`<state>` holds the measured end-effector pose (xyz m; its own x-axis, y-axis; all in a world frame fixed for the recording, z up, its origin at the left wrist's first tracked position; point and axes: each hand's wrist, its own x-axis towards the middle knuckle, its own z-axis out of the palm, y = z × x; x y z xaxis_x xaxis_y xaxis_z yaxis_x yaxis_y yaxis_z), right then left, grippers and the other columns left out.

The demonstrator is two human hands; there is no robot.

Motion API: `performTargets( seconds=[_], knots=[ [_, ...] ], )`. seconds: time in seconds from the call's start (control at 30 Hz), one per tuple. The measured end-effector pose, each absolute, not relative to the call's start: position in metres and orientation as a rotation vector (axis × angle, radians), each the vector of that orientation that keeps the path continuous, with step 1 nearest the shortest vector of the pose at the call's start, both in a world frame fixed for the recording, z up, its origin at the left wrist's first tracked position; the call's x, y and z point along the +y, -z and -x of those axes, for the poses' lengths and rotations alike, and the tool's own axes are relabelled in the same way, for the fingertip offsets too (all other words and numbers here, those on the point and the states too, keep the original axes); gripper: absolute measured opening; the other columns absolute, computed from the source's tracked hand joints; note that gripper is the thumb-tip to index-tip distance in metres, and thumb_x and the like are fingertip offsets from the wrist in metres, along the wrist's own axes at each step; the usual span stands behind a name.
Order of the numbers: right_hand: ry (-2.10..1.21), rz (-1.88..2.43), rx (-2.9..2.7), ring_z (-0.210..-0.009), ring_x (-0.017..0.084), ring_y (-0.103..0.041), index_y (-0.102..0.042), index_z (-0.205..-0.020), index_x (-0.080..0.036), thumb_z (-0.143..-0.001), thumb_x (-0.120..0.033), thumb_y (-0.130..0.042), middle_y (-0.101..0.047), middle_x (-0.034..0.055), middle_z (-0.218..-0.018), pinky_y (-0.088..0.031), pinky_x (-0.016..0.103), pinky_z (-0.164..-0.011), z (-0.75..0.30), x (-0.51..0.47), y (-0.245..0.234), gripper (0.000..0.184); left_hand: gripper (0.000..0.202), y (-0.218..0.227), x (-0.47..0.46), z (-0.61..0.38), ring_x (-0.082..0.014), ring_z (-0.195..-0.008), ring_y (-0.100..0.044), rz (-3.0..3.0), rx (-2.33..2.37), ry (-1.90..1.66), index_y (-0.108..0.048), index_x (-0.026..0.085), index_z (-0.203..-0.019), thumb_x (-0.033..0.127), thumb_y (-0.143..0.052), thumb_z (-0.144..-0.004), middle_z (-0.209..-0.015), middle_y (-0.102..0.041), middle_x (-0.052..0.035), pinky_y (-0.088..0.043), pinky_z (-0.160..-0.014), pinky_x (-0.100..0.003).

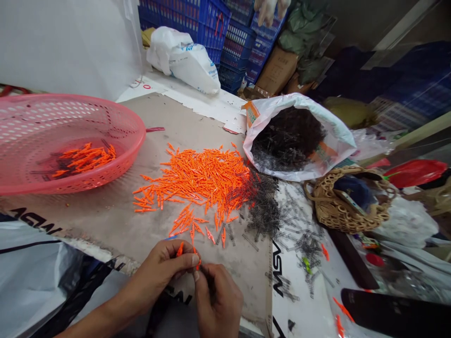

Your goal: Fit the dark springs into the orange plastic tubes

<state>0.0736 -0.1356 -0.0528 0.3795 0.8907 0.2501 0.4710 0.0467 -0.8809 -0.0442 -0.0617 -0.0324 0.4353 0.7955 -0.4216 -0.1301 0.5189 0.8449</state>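
Note:
My left hand (158,272) and my right hand (218,300) work together at the near edge of a worn cardboard sheet (105,220). The left fingers pinch a small orange plastic piece (180,249), and the right fingertips close on orange bits (197,264) right against them. Anything else in that pinch is hidden by the fingers. Just beyond the hands lies a loose heap of similar orange pieces (197,180). Along its right side spreads a pile of dark wire springs (264,206). More orange pieces lie in a pink plastic basket (84,159) to the left.
A white sack (299,136) full of dark springs stands at the right of the sheet, beside a woven basket (347,202). Stacked blue crates (225,42), white bags and cartons fill the back. A black object (391,314) lies at the lower right.

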Motion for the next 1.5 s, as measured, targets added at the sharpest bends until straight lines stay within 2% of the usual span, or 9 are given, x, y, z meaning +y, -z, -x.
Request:
performTargets(
  seconds=[0.1, 0.23, 0.43, 0.6, 0.73, 0.93, 1.13, 1.37, 1.5],
  knots=[
    [-0.429, 1.594, -1.302, -0.063, 0.015, -0.056, -0.067, -0.077, -0.024, -0.088, -0.027, -0.055, -0.062, -0.0001, -0.068, -0.039, 0.026, -0.060, -0.073, -0.135, 0.050, 0.016, 0.028, 0.034, -0.065, 0.045, -0.0084, -0.049, -0.032, -0.839, 0.936, -0.668, -0.060, 0.016, -0.060, 0.039, -0.074, -0.071, -0.053, -0.045, 0.0056, -0.025, -0.047, -0.021],
    [-0.829, 1.589, -1.080, -0.055, 0.013, -0.051, -0.065, -0.067, -0.021, -0.089, -0.034, -0.055, -0.056, -0.0024, -0.058, -0.035, 0.023, -0.053, -0.076, -0.133, 0.057, 0.027, 0.025, 0.037, -0.067, 0.045, -0.0076, -0.047, -0.027, -0.765, 0.913, -0.689, -0.062, 0.016, -0.059, 0.035, -0.073, -0.070, -0.048, -0.041, 0.0068, -0.021, -0.046, -0.021],
    [-1.269, 1.330, -0.700, -0.049, 0.010, -0.038, -0.063, -0.067, -0.018, -0.086, -0.042, -0.055, -0.045, -0.0047, -0.052, -0.033, 0.022, -0.048, -0.077, -0.133, 0.064, 0.032, 0.023, 0.036, -0.064, 0.043, -0.0070, -0.045, -0.024, -0.715, 0.854, -0.657, -0.062, 0.015, -0.058, 0.033, -0.071, -0.070, -0.044, -0.038, 0.0077, -0.020, -0.046, -0.021],
    [-0.703, 1.627, -1.063, -0.055, 0.012, -0.048, -0.063, -0.066, -0.020, -0.083, -0.031, -0.060, -0.055, -0.0032, -0.059, -0.034, 0.022, -0.055, -0.071, -0.133, 0.054, 0.021, 0.025, 0.033, -0.065, 0.047, -0.0084, -0.050, -0.036, -0.867, 0.953, -0.694, -0.062, 0.015, -0.060, 0.034, -0.072, -0.071, -0.053, -0.047, 0.0047, -0.027, -0.049, -0.020],
    [-0.511, 1.672, -1.138, -0.053, 0.010, -0.047, -0.057, -0.063, -0.022, -0.083, -0.027, -0.060, -0.055, -0.0049, -0.058, -0.034, 0.022, -0.054, -0.064, -0.136, 0.050, 0.020, 0.025, 0.034, -0.069, 0.049, -0.0084, -0.047, -0.037, -0.822, 0.949, -0.676, -0.062, 0.016, -0.061, 0.037, -0.072, -0.071, -0.051, -0.048, 0.0054, -0.027, -0.047, -0.021],
    [-0.652, 1.693, -1.101, -0.053, 0.011, -0.046, -0.060, -0.064, -0.021, -0.085, -0.032, -0.057, -0.054, -0.0049, -0.056, -0.032, 0.022, -0.053, -0.066, -0.137, 0.051, 0.024, 0.023, 0.039, -0.068, 0.050, -0.0089, -0.051, -0.038, -0.849, 0.904, -0.692, -0.064, 0.015, -0.062, 0.034, -0.071, -0.072, -0.054, -0.050, 0.0045, -0.029, -0.050, -0.021],
    [-0.936, 1.654, -1.030, -0.051, 0.011, -0.043, -0.060, -0.066, -0.020, -0.088, -0.036, -0.049, -0.047, -0.0057, -0.052, -0.029, 0.022, -0.051, -0.072, -0.137, 0.052, 0.030, 0.024, 0.041, -0.067, 0.049, -0.0076, -0.047, -0.028, -0.805, 0.894, -0.692, -0.062, 0.015, -0.057, 0.033, -0.070, -0.070, -0.046, -0.040, 0.0074, -0.022, -0.047, -0.021],
    [-0.486, 1.708, -1.126, -0.055, 0.010, -0.048, -0.059, -0.067, -0.021, -0.082, -0.027, -0.059, -0.056, -0.0049, -0.061, -0.036, 0.020, -0.057, -0.065, -0.139, 0.049, 0.016, 0.023, 0.032, -0.071, 0.048, -0.0086, -0.049, -0.038, -0.899, 0.934, -0.688, -0.063, 0.016, -0.062, 0.035, -0.069, -0.074, -0.053, -0.049, 0.0054, -0.029, -0.048, -0.020],
    [-0.590, 1.710, -1.069, -0.054, 0.011, -0.050, -0.062, -0.068, -0.021, -0.084, -0.029, -0.059, -0.057, -0.0048, -0.059, -0.036, 0.020, -0.054, -0.061, -0.140, 0.051, 0.018, 0.024, 0.033, -0.073, 0.049, -0.0091, -0.052, -0.040, -0.930, 0.961, -0.719, -0.065, 0.016, -0.063, 0.035, -0.068, -0.076, -0.055, -0.051, 0.0044, -0.031, -0.050, -0.020]
  ],
)
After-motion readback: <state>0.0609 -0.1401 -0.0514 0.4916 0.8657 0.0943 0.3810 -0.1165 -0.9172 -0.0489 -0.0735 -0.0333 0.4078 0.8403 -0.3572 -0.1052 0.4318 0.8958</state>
